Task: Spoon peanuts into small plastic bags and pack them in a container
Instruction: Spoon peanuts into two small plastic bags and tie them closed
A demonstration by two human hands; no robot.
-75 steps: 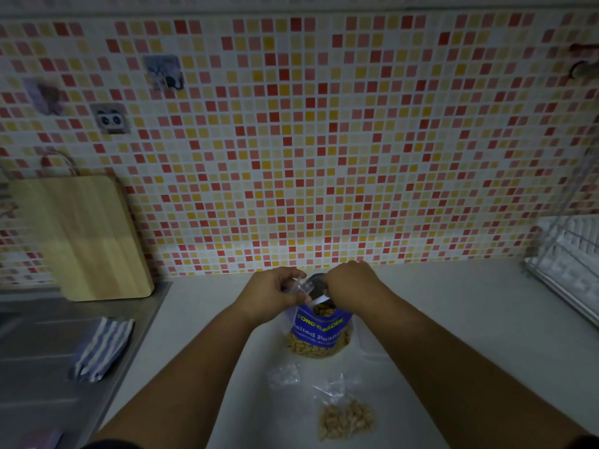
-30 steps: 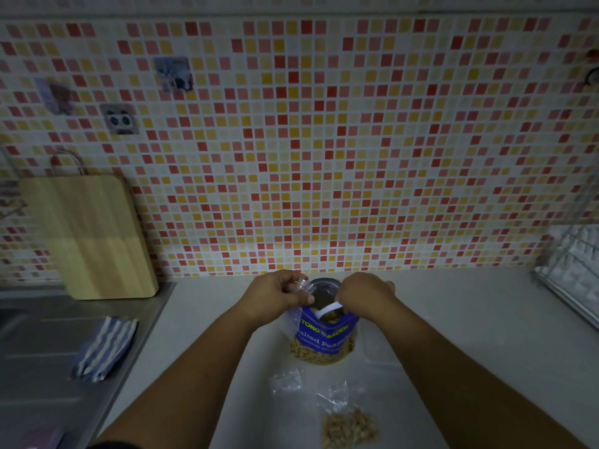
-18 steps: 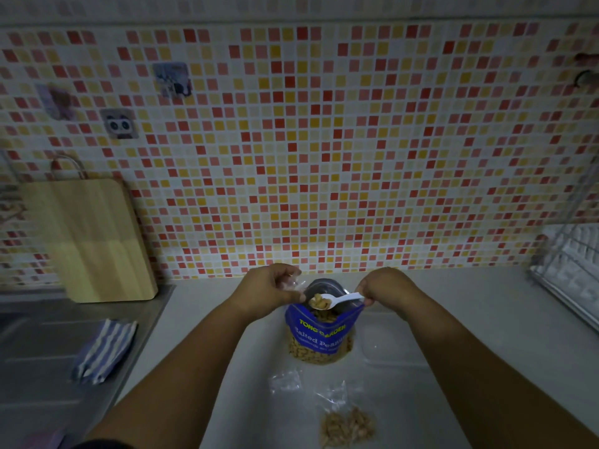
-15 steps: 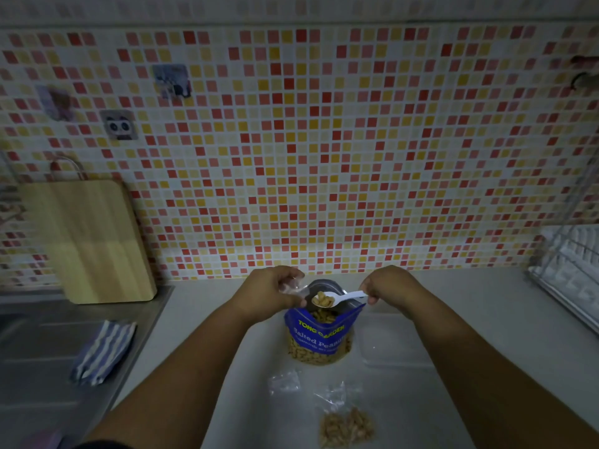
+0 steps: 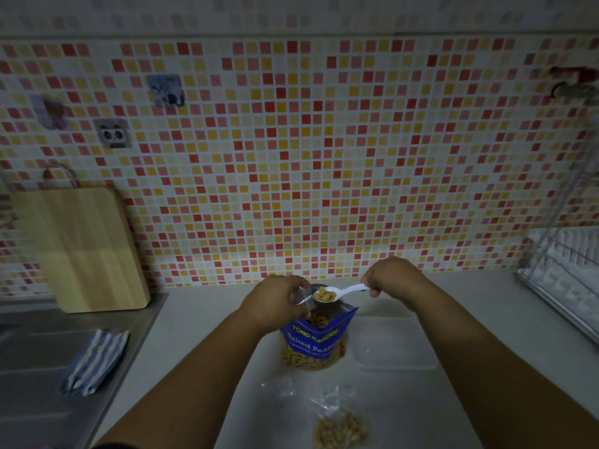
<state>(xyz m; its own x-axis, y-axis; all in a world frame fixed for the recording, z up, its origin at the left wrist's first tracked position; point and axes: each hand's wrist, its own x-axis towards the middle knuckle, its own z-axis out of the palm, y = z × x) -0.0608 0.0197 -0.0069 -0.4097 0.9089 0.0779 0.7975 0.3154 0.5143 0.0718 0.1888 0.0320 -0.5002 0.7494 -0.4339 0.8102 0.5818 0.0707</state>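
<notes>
At the far left a wooden cutting board (image 5: 81, 251) is leaning against the tiled wall (image 5: 324, 157), and a striped cloth (image 5: 94, 361) is lying on the steel drainer (image 5: 32, 400) below it. Your left hand (image 5: 275, 303) is pinching a small clear plastic bag (image 5: 303, 298) right beside the spoon's bowl. The white spoon (image 5: 345, 291) is carrying a heap of pale tan peanuts (image 5: 322, 294) above the open blue peanut pouch (image 5: 316, 340), which is standing upright on the table (image 5: 201, 319) with golden nuts showing through its clear lower band. Your right hand (image 5: 392, 278) is gripping the spoon's handle end. Nearer you, an empty bag (image 5: 278, 385) and a filled bag (image 5: 340, 429) are lying flat. A clear plastic container (image 5: 393, 346) is sitting just right of the pouch, and a wire dish rack (image 5: 564, 280) is standing at the far right.
</notes>
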